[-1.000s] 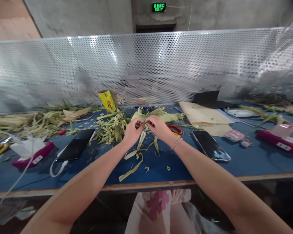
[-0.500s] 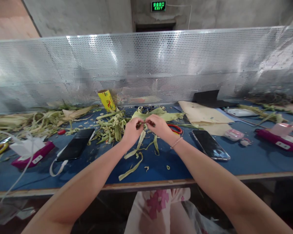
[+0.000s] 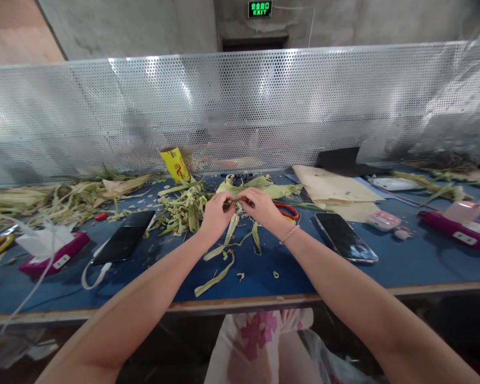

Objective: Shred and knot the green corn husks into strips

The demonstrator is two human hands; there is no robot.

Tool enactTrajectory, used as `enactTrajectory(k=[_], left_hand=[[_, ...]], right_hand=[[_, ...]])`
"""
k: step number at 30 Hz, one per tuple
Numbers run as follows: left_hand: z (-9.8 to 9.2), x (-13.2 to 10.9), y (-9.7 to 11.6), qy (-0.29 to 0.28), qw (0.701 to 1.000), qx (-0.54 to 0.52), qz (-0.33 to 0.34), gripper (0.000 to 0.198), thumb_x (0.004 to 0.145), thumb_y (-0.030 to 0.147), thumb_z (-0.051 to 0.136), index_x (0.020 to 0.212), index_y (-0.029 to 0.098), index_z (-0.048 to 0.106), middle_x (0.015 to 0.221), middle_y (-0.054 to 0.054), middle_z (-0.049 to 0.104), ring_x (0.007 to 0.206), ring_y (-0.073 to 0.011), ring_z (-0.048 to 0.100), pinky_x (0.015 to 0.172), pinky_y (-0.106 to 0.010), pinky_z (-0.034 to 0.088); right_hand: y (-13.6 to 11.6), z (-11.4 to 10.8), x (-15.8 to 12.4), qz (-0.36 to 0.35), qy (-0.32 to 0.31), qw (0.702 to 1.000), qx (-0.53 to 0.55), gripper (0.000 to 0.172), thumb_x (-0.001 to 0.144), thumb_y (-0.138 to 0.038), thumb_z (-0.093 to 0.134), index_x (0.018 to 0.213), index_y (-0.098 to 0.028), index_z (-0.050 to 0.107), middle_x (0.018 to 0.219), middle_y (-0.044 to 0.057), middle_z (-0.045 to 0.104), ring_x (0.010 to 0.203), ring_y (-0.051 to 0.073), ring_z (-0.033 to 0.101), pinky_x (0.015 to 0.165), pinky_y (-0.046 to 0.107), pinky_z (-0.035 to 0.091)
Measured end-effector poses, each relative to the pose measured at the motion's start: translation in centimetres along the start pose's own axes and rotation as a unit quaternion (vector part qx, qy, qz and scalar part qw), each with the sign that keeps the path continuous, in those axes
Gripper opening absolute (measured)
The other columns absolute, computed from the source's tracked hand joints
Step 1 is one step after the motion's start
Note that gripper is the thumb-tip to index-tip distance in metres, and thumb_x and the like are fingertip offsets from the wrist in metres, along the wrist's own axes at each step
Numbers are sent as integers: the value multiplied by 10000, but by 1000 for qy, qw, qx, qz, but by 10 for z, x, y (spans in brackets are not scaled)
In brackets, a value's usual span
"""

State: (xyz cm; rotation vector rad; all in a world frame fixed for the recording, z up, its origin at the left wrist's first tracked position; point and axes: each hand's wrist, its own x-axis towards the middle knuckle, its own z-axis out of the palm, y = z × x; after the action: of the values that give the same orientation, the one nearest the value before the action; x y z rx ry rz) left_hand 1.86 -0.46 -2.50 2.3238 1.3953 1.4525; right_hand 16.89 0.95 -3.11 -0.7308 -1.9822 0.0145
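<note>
My left hand (image 3: pixel 219 209) and my right hand (image 3: pixel 257 207) meet over the middle of the table, fingertips pinched close together. Between them is a thin piece of corn husk, mostly hidden by the fingers. A pale husk strip (image 3: pixel 232 228) runs down just below the fingertips. Beside my left hand lies a heap of knotted husk pieces (image 3: pixel 180 209). Broad green husk leaves (image 3: pixel 274 189) are spread behind my hands. Red-handled scissors (image 3: pixel 290 211) lie partly hidden by my right wrist. Loose husk strips (image 3: pixel 216 281) are scattered nearer the table edge.
Phones lie on the left (image 3: pixel 125 237) and right (image 3: pixel 346 237). Purple power strips stand on the left (image 3: pixel 56 255) and far right (image 3: pixel 456 229). A yellow tube (image 3: pixel 175 164) leans by a perforated metal screen (image 3: pixel 240 106). Brown paper (image 3: pixel 336 186) lies at right.
Both hands stay almost in place, with only a slight shift of the fingertips. Nothing else on the table has visibly moved.
</note>
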Motion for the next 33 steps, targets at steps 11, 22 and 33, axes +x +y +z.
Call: enactTrajectory(k=[11, 22, 33], left_hand=[[-3, 0, 2, -1, 999, 14, 33, 88, 701, 135, 509, 745, 195, 556, 774, -19, 615, 738, -135, 572, 703, -256, 442], [-4, 1, 1, 0, 997, 46, 68, 88, 718, 140, 496, 759, 195, 551, 772, -29, 603, 746, -144, 562, 709, -263, 433], [-2, 1, -1, -35, 996, 42, 73, 132, 703, 113, 496, 752, 194, 588, 777, -33, 611, 760, -152, 569, 725, -265, 434]], right_hand=[[0, -5, 1, -30, -35, 999, -5, 117, 802, -133, 432, 743, -184, 520, 715, 31, 505, 675, 137, 474, 653, 281, 425], [-6, -2, 1, 16, -5, 999, 43, 98, 734, -106, 451, 718, -191, 498, 707, 21, 515, 622, 117, 464, 567, 247, 410], [1, 4, 0, 96, -38, 994, 35, 58, 710, -122, 478, 715, -177, 497, 642, -4, 519, 585, 108, 464, 568, 238, 394]])
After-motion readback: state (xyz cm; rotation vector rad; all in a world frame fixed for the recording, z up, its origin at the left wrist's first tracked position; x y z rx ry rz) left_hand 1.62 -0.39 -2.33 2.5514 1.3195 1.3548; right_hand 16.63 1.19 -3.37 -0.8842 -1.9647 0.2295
